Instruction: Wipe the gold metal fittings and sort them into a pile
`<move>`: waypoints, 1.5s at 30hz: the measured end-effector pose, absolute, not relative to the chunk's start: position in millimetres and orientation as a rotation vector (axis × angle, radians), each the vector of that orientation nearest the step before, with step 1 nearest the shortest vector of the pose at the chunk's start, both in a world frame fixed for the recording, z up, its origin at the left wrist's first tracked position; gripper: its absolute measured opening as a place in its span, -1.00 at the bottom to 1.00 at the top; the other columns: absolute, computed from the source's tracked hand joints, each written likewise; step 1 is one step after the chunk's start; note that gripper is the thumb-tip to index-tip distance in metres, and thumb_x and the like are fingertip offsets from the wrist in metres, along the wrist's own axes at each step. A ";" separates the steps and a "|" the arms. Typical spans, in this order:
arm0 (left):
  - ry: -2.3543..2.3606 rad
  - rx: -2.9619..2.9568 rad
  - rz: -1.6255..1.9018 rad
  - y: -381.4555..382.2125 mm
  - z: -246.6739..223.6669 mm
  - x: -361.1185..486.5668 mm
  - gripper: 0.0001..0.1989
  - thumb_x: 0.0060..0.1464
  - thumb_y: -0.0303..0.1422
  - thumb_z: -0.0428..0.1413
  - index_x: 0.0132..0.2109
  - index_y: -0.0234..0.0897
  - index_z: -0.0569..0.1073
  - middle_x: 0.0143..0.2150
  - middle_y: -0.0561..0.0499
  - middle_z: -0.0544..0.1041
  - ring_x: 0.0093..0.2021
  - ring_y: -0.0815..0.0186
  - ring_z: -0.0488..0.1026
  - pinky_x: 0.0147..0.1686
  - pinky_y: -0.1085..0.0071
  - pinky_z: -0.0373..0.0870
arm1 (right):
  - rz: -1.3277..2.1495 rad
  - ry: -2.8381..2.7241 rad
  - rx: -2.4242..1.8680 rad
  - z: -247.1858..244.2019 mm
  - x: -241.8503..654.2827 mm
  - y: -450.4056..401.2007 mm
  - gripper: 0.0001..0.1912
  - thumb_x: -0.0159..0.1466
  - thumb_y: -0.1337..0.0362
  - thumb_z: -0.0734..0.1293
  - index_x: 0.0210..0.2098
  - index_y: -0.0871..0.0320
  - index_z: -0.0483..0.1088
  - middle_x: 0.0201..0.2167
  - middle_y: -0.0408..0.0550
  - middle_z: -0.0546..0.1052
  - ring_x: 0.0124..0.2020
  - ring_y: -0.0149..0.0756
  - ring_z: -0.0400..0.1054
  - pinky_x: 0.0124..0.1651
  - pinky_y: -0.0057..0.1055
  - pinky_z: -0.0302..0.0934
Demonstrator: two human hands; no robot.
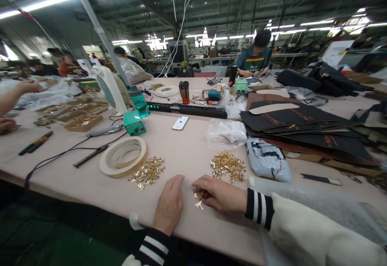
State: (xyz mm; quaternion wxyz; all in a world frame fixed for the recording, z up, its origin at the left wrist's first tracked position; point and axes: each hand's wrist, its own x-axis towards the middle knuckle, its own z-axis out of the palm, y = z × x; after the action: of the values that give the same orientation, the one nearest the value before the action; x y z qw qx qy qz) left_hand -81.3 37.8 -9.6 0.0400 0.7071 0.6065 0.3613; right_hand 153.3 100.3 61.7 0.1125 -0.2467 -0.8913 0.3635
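Note:
My right hand [216, 193] curls over a few small gold metal fittings [198, 204] near the table's front edge, its fingers against them. Some fittings are hidden under the palm. My left hand [169, 203] rests on the table just to the left, fingers stretched out and close together, with nothing visible in it. Beyond the right hand lies a loose pile of gold fittings [228, 166]. Another pile, of paler gold fittings [147, 172], is spread to the left of my left hand. The exact kind of these little pieces is too small to tell.
Beside the left pile lie rolls of cream tape [123, 157]. Behind are a green control box [134, 123], a phone [180, 122] and a black bar [187, 110]. At right are a plastic-wrapped packet [267, 160] and stacked dark leather panels [298, 117]. Another person's hand [7, 125] shows far left.

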 end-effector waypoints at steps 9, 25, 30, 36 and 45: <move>1.491 2.227 0.892 26.7 23.8 -79.3 -0.66 0.29 -0.34 0.11 0.18 -0.05 0.47 0.20 -0.08 0.51 0.23 0.12 0.42 0.25 0.07 0.40 | 1.100 -2.569 -0.942 63.4 164.9 114.2 -0.42 0.12 0.51 0.38 0.14 0.12 0.41 -0.08 0.00 0.46 -0.24 -0.31 0.40 -0.08 -0.34 0.33; 1.405 2.259 0.891 21.8 30.2 -75.0 -0.78 0.22 -0.42 0.17 0.01 -0.14 0.51 0.07 -0.10 0.52 0.14 0.13 0.42 0.18 0.11 0.41 | 0.955 -2.561 -0.949 52.5 153.8 99.8 -0.87 0.41 0.24 0.32 -0.22 0.10 0.51 -0.19 -0.06 0.51 -0.15 -0.25 0.42 -0.05 -0.34 0.25; 1.396 2.193 0.986 19.8 23.0 -82.3 -0.80 0.20 -0.51 0.12 -0.08 -0.17 0.52 0.04 -0.08 0.54 0.11 0.16 0.43 0.16 0.14 0.42 | 0.997 -2.464 -1.022 47.4 160.6 110.5 -0.88 0.39 0.30 0.30 -0.27 0.13 0.47 -0.25 -0.06 0.51 -0.19 -0.26 0.38 -0.08 -0.32 0.24; 1.443 2.160 1.053 20.4 17.5 -86.4 -0.74 0.18 -0.56 0.07 -0.10 -0.16 0.55 0.02 -0.06 0.56 0.11 0.18 0.46 0.15 0.16 0.45 | 1.031 -2.427 -0.971 44.7 166.3 109.7 -0.89 0.38 0.32 0.32 -0.25 0.10 0.50 -0.26 -0.12 0.56 -0.20 -0.30 0.41 -0.07 -0.35 0.24; 1.530 1.826 1.226 24.2 5.2 -95.2 -0.45 0.04 -0.65 -0.03 0.13 -0.18 0.45 0.13 -0.06 0.50 0.11 0.24 0.49 0.14 0.19 0.53 | 1.091 -2.472 -0.961 50.6 169.1 110.4 -0.78 0.33 0.33 0.34 -0.05 0.06 0.52 -0.14 -0.09 0.60 -0.12 -0.24 0.44 -0.01 -0.29 0.28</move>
State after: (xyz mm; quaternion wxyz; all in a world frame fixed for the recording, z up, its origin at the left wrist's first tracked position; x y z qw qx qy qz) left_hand -95.2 24.2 5.2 0.2294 0.6633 0.5559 0.4454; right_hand 169.1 110.4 50.6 0.1366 -0.3318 -0.8539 0.3770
